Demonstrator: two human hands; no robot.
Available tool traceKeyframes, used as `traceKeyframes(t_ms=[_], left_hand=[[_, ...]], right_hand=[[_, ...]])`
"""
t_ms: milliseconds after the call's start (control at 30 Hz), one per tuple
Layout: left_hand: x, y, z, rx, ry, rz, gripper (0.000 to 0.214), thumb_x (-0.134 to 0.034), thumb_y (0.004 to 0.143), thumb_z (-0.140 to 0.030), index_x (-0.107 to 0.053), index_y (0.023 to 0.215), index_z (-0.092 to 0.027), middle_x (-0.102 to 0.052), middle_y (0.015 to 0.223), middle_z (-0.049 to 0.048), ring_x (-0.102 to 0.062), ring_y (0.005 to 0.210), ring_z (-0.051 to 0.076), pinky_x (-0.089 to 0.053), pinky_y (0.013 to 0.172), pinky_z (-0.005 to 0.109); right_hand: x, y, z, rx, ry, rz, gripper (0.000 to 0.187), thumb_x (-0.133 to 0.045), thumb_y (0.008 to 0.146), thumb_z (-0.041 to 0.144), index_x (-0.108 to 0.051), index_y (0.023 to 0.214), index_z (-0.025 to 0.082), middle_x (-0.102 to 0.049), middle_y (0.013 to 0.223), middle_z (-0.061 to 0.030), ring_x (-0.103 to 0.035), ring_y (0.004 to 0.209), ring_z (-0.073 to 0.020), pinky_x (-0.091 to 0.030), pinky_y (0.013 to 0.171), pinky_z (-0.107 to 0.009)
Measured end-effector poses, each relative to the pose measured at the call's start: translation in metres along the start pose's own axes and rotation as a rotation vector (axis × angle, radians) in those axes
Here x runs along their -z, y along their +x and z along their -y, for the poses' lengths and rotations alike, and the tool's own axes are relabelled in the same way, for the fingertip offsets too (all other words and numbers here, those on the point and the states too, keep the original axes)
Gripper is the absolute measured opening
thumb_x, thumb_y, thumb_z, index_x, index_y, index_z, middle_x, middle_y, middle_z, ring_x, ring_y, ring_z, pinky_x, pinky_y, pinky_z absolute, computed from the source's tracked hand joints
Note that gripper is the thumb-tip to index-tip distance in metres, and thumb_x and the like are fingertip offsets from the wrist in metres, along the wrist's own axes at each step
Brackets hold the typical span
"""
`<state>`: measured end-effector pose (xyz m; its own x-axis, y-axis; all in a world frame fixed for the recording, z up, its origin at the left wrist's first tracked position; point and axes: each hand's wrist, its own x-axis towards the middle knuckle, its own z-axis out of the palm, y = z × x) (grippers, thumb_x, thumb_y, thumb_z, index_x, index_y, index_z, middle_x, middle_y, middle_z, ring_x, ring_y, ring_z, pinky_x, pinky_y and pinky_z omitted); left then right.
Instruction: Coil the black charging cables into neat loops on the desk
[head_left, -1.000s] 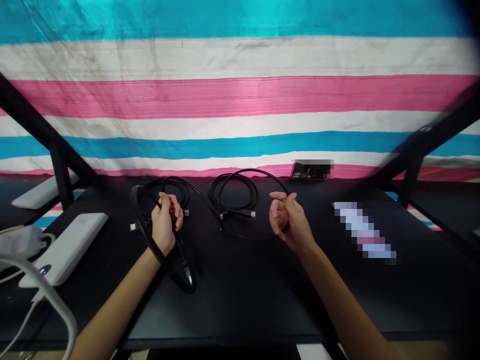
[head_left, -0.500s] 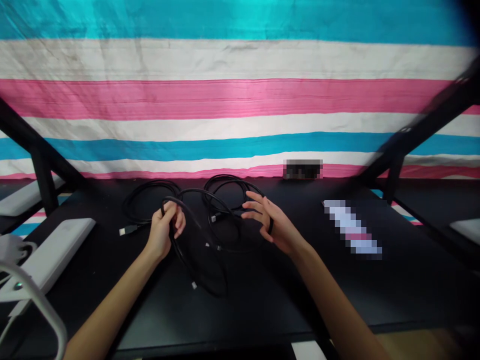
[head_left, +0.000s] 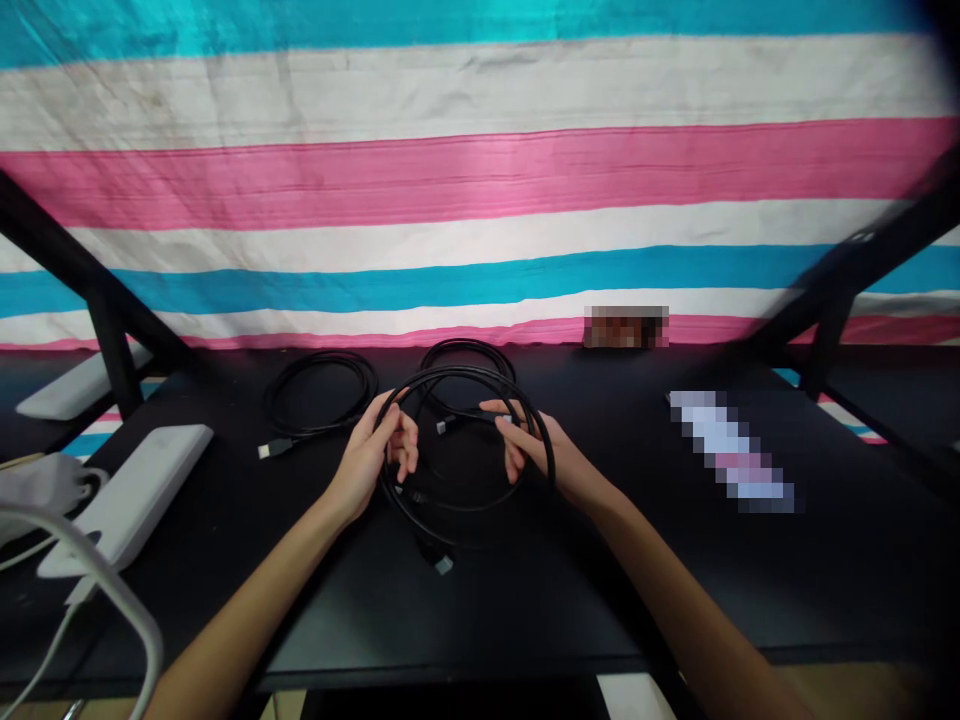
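Note:
Between my hands a black USB cable (head_left: 409,520) is gathered into a loose coil raised over the black desk. My left hand (head_left: 375,445) grips its left side, fingers curled round the strands. On the other side my right hand (head_left: 544,445) is inside the coil, thumb and fingers closed about the cable; the exact grip is partly hidden. A metal-tipped USB plug (head_left: 441,563) dangles below the coil. Behind my hands lies a second coiled black cable (head_left: 469,343). Left of my left hand rests another coiled cable (head_left: 268,400), its plug pointing left.
A white power strip (head_left: 161,470) and a white charger (head_left: 41,488) with a thick white cord occupy the desk's left side. A blurred-out flat item (head_left: 727,450) lies at the right. One more blurred object (head_left: 626,327) sits at the back, before a striped sheet (head_left: 480,170).
My right hand has closed from spread fingers onto the cable. The hanging loop is now a rounder coil held between both hands, and my left hand has shifted right. The view has tilted slightly.

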<state>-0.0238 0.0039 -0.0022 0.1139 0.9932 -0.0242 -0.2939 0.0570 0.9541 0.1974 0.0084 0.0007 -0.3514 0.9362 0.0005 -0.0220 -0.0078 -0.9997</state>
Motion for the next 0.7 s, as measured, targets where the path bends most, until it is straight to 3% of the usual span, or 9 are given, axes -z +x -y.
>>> traceKeyframes(t_ms=[167, 300, 367, 433, 533, 633, 700], left_hand=[[0.012, 0.008, -0.005, -0.023, -0.168, -0.168, 0.026, -0.059, 0.083, -0.027, -0.060, 0.106, -0.015, -0.064, 0.086, 0.0034, -0.062, 0.078, 0.011, -0.050, 0.068, 0.020], [0.020, 0.013, -0.011, 0.033, -0.301, -0.207, 0.030, -0.049, 0.088, -0.037, -0.062, 0.103, -0.016, -0.066, 0.090, 0.0052, -0.062, 0.083, 0.013, -0.048, 0.075, 0.023], [0.020, 0.012, -0.012, 0.035, -0.281, -0.161, 0.033, -0.046, 0.089, -0.041, -0.062, 0.103, -0.015, -0.066, 0.090, 0.0062, -0.063, 0.084, 0.014, -0.048, 0.076, 0.024], [0.017, 0.009, -0.011, 0.050, -0.233, -0.050, 0.037, -0.047, 0.088, -0.044, -0.062, 0.104, -0.014, -0.067, 0.087, 0.0064, -0.064, 0.077, 0.015, -0.049, 0.072, 0.024], [0.013, 0.004, -0.012, 0.141, -0.204, 0.121, 0.036, -0.047, 0.089, -0.045, -0.062, 0.101, -0.014, -0.059, 0.061, -0.0004, -0.054, 0.045, 0.008, -0.043, 0.047, 0.019], [0.016, 0.001, -0.016, 0.196, -0.278, 0.137, 0.030, -0.045, 0.092, -0.034, -0.065, 0.087, -0.012, -0.032, 0.037, -0.0098, -0.025, 0.025, 0.002, -0.021, 0.030, 0.014], [0.023, 0.000, -0.021, 0.191, -0.368, 0.110, 0.037, -0.038, 0.095, -0.029, -0.064, 0.077, -0.011, -0.023, 0.033, -0.0109, -0.017, 0.023, 0.002, -0.017, 0.029, 0.014]], right_hand=[[-0.002, 0.000, 0.000, 0.099, -0.003, -0.112, 0.032, -0.048, 0.091, 0.040, -0.059, 0.107, 0.015, -0.035, 0.041, 0.0116, -0.041, 0.032, -0.0063, -0.033, 0.036, -0.018], [-0.002, -0.005, 0.005, 0.102, 0.054, -0.066, 0.036, -0.041, 0.093, 0.044, -0.055, 0.114, 0.017, -0.037, 0.042, 0.0116, -0.036, 0.028, -0.0057, -0.029, 0.033, -0.018], [-0.002, -0.006, 0.006, 0.103, 0.032, -0.043, 0.041, -0.036, 0.094, 0.046, -0.055, 0.115, 0.017, -0.042, 0.042, 0.0100, -0.038, 0.029, -0.0064, -0.030, 0.034, -0.019], [-0.003, -0.007, 0.006, 0.108, -0.012, -0.036, 0.045, -0.033, 0.094, 0.048, -0.057, 0.114, 0.015, -0.046, 0.042, 0.0080, -0.041, 0.030, -0.0074, -0.032, 0.035, -0.020], [-0.004, -0.005, 0.006, 0.105, -0.049, -0.066, 0.047, -0.034, 0.093, 0.050, -0.058, 0.112, 0.014, -0.050, 0.043, 0.0061, -0.045, 0.032, -0.0082, -0.030, 0.036, -0.020], [-0.001, -0.001, 0.004, 0.108, -0.001, -0.170, 0.048, -0.037, 0.092, 0.053, -0.059, 0.110, 0.015, -0.058, 0.052, 0.0025, -0.054, 0.041, -0.0095, -0.027, 0.037, -0.019], [0.004, 0.001, 0.005, 0.143, 0.078, -0.259, 0.048, -0.042, 0.088, 0.056, -0.061, 0.106, 0.016, -0.061, 0.059, 0.0006, -0.059, 0.048, -0.0100, -0.024, 0.036, -0.018]])
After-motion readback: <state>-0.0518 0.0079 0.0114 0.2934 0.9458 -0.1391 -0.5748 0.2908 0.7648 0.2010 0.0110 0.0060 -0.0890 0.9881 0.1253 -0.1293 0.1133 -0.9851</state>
